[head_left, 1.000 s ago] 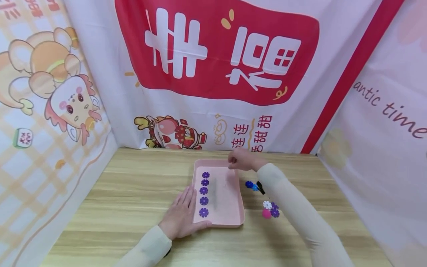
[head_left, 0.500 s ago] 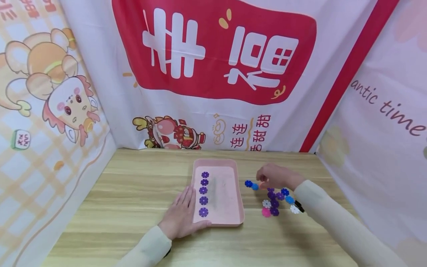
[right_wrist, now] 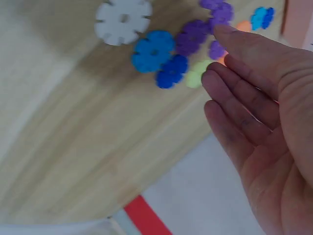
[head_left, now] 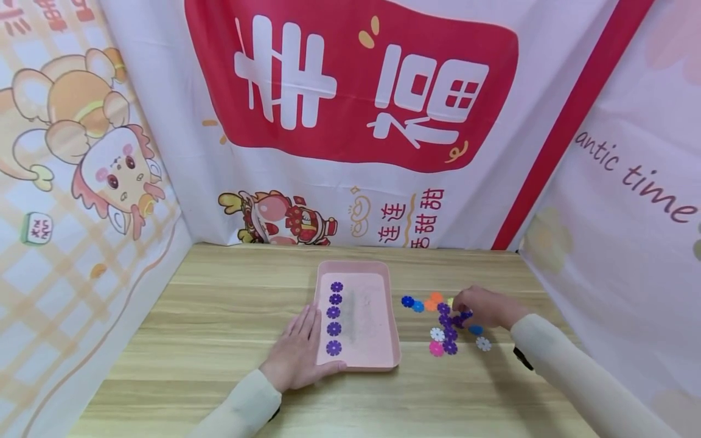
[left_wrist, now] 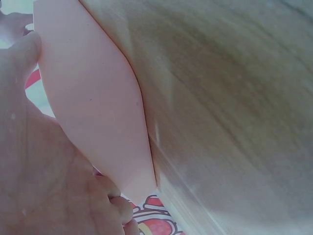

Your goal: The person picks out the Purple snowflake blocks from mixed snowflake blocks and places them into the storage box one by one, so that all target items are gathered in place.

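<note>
Shifted rightward since the earlier frame: right hand [head_left: 488, 306], bent fingers parted, at the clustered, notched purple plastic discs [head_left: 450, 334] on the tabletop [head_left: 219, 304]. I site these right of the rectangular pink plastic tray [head_left: 375, 328], long axis running away; left hand [head_left: 296, 354], fingers extended, is farther.

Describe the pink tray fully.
The pink tray is a shallow rectangle with rounded corners and low walls, apparently plastic, its floor marked by a greyish patch. It lies flat on the wood-grained table, holding five purple discs lined along its left side. The left hand touches its near left corner.
</note>
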### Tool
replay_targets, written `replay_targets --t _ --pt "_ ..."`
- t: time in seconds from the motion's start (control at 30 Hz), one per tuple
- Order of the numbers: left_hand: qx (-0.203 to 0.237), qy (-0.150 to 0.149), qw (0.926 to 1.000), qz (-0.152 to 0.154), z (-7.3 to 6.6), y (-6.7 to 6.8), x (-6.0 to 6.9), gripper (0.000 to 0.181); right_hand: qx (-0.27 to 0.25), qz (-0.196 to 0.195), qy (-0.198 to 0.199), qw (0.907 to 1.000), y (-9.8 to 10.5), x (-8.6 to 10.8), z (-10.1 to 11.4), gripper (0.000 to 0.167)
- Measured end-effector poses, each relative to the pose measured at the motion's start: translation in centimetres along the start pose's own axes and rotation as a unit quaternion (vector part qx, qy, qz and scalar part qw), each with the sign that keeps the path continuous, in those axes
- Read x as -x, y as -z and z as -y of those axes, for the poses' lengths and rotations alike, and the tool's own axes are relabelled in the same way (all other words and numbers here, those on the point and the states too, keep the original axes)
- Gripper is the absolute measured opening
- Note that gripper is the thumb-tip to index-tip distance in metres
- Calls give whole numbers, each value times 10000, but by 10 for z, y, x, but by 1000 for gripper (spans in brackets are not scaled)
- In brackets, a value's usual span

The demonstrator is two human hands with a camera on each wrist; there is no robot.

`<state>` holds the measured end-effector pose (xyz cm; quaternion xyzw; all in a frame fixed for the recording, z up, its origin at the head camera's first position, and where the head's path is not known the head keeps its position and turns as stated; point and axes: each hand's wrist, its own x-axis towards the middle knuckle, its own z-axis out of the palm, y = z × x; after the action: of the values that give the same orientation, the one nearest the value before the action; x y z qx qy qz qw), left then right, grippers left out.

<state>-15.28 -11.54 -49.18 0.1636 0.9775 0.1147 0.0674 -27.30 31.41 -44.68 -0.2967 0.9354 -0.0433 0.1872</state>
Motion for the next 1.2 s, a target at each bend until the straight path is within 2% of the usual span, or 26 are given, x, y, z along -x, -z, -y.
replay_targets --t 0.2,0.37,0.63,0.8,1.0,1.2 --pt "-26 -24 10000 -29 1 -1 0 122 43 -128 96 9999 -18 -3 -9 26" --pt "-10 -10 10000 -18 1 -1 1 121 -11 -233 104 9997 -25 -8 -12 23" --pt "-69 -61 9999 -91 1 -1 1 121 -785 -102 -512 9955 -25 -17 -24 22" --pt "-138 -109 9998 -121 1 -1 1 120 -1046 43 -597 9927 -17 -18 -24 17" --pt "-91 -54 9999 -41 3 -1 0 121 -864 200 -380 9953 -8 -21 -18 15" --pt "-29 -34 10000 23 3 -1 -1 121 -508 451 -362 9970 1 -22 -12 12"
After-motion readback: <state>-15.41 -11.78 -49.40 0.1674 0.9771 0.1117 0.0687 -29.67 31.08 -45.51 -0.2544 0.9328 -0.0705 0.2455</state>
